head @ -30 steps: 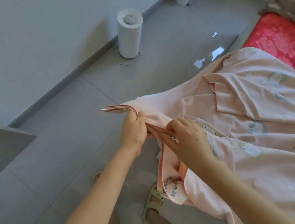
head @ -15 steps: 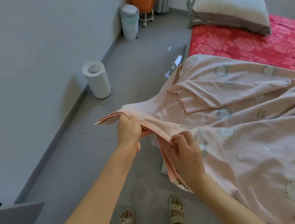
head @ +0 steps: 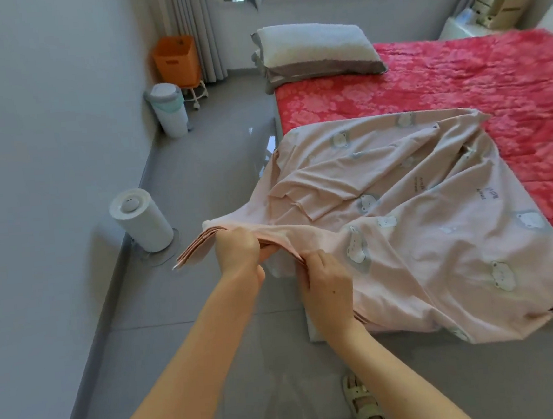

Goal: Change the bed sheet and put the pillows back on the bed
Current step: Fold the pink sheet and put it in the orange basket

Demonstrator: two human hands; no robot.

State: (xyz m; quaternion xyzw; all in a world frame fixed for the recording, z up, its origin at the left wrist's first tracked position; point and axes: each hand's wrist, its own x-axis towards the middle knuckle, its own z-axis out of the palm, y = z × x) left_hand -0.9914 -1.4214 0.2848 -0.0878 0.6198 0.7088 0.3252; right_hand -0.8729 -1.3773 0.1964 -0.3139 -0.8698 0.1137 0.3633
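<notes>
A pale pink bed sheet (head: 410, 205) printed with small bears lies bunched over the near corner of a low bed with a red flowered cover (head: 476, 78). My left hand (head: 237, 250) grips a gathered, layered edge of the sheet out over the floor. My right hand (head: 325, 280) pinches the same folded edge a little nearer the bed. A white and grey pillow (head: 315, 49) lies at the bed's far left corner.
A white cylindrical appliance (head: 143, 219) stands on the grey tiled floor by the left wall. Further back are a white lidded bin (head: 169, 108) and an orange basket (head: 175, 60) on a wheeled stand. Boxes (head: 497, 6) sit at the far right.
My head has lifted, so the whole bed, pillow and window came into view. Both hands keep their grip on the sheet's edge, with the right hand slightly lower along it.
</notes>
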